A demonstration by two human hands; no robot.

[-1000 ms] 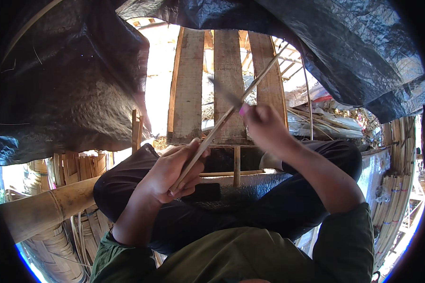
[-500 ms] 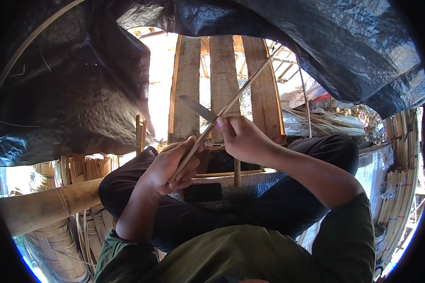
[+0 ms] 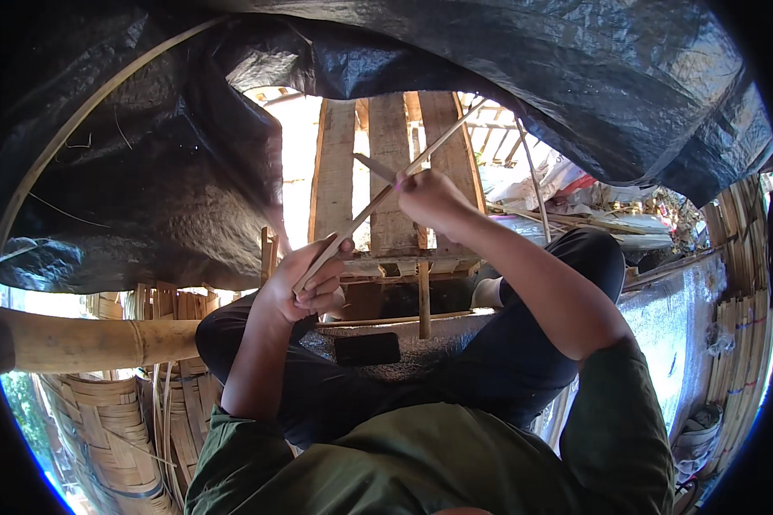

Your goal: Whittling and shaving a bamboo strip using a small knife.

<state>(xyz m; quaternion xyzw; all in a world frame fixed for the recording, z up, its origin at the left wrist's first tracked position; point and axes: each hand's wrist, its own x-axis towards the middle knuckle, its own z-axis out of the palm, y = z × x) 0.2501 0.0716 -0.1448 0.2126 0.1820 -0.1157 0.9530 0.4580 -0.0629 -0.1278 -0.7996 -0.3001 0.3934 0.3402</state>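
A long, thin strip of bamboo or wood [image 3: 361, 216] slants from lower left to upper right in front of me. My left hand [image 3: 305, 281] is closed around its near end. Farther up the strip, my right hand [image 3: 434, 202] grips a knife [image 3: 374, 167], its handle mostly hidden in my fist. The blade points to the upper left and crosses the strip; whether its edge bites in cannot be seen. A bit of pink shows by my right fingers.
Wooden planks [image 3: 388, 129] run away from me beyond my hands. Black plastic sheeting [image 3: 163, 172] hangs left and overhead. A thick bamboo pole [image 3: 103, 342] lies at left, above woven bamboo [image 3: 107, 412]. A dark flat rectangular object [image 3: 367, 348] rests between my legs. Bundled strips [image 3: 739, 343] stand at right.
My right hand and the knife have moved farther along the strip, away from my left hand. The left hand keeps its hold. The whole view has shifted slightly.
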